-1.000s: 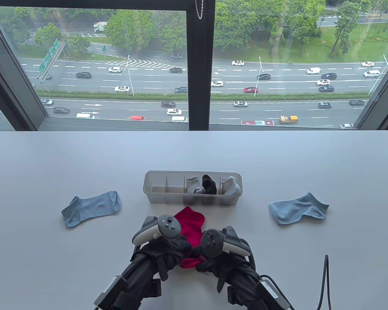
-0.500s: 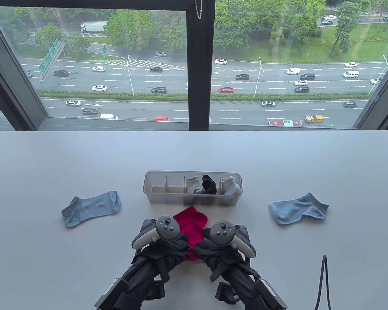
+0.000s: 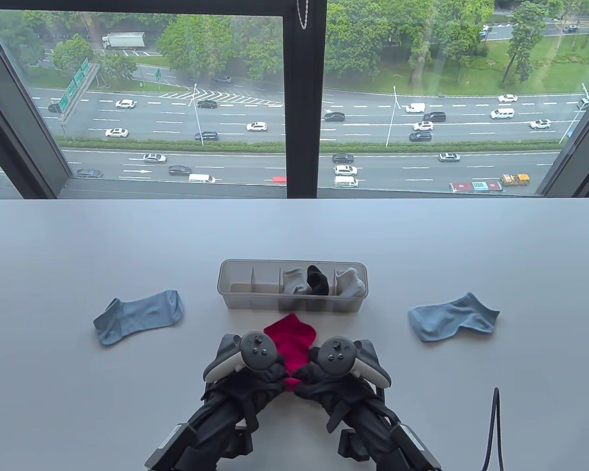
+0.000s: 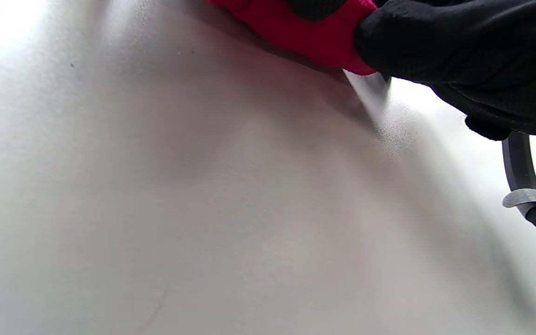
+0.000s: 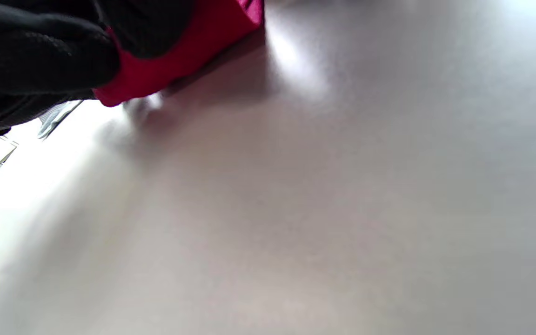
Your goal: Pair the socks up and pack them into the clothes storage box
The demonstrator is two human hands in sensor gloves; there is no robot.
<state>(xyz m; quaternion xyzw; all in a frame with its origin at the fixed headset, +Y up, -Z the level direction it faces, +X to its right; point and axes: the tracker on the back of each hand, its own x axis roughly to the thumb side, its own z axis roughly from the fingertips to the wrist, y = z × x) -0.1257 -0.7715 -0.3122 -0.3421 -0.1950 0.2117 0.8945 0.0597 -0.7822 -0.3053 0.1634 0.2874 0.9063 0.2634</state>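
While both gloved hands bunch its near end, the bright red knit sock (image 3: pixel 290 343) lies on the white desk (image 3: pixel 78 392) just in front of the storage box, its far end spread flat toward the box. Left hand (image 3: pixel 262 380) has its grip closed on the sock, fingers curled round the fabric; right hand (image 3: pixel 319 380) likewise, grip pinched onto the same near end, the two hands touching or nearly so at the middle. Left wrist view: red fabric (image 4: pixel 305 32) squeezed under black glove fingers (image 4: pixel 435 42) at the top edge, desk below. Right wrist view: same, red fabric (image 5: pixel 189 51) clamped by black glove fingers (image 5: pixel 40 56) at top left. Whether one red sock or two is in the bundle, cannot tell.

Translucent grey plastic storage box (image 3: pixel 255 301) with dividers sits at desk centre, long side facing the person. Its right compartments hold a rolled light grey sock bundle (image 3: pixel 292 282), a black sock bundle (image 3: pixel 317 280) and another light grey sock bundle (image 3: pixel 349 282); the two left compartments look unfilled.

One light blue ankle sock (image 3: pixel 137 316) lies flat well left of the box, a matching light blue ankle sock (image 3: pixel 451 316) flat well to the right. Black cable (image 3: pixel 492 427) at the near right edge.
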